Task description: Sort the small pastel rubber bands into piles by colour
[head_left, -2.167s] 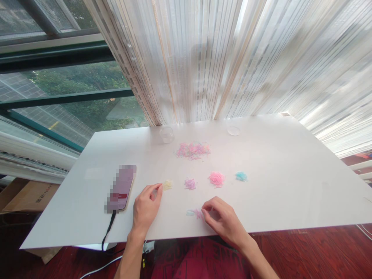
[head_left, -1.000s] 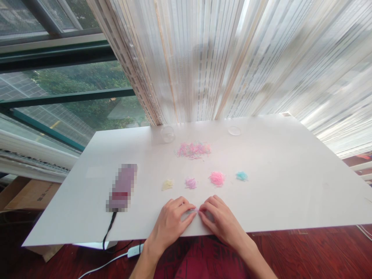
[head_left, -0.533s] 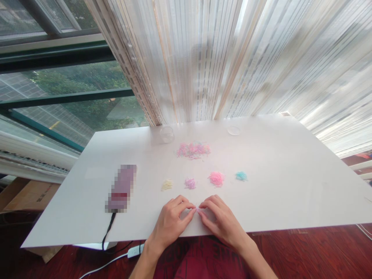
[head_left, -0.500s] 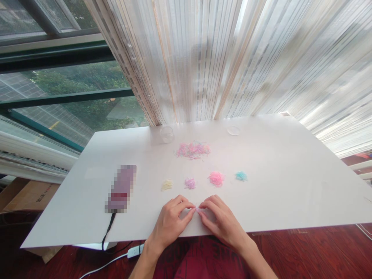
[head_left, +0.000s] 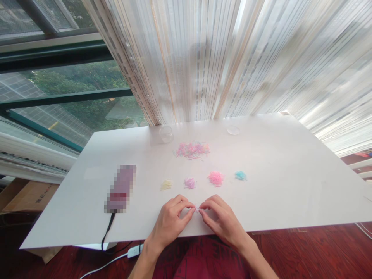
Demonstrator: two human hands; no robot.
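Note:
My left hand (head_left: 173,217) is closed in a pinch near the table's front edge. Opposite it, my right hand (head_left: 220,219) pinches too, its fingertips a small gap away. Between the two pinches runs a tiny pinkish-lilac strand (head_left: 197,209), too small to make out fully. Just beyond my hands lie small heaps of thin strand-like bits, sorted by colour: a pale yellow heap (head_left: 166,185), a lilac heap (head_left: 190,183), a pink heap (head_left: 216,178) and a turquoise heap (head_left: 240,175). Farther back is a larger mixed pastel pile (head_left: 192,150).
On the white table (head_left: 276,186), a clear round container (head_left: 166,134) and a clear disc, perhaps its lid (head_left: 233,130), are at the back. A blurred-out purplish object (head_left: 122,188) with a black cable lies left. String curtains (head_left: 197,58) hang along the far edge.
The gap between my fingertips is slightly wider, and the strand shows a little more clearly. Heaps and other objects stay put.

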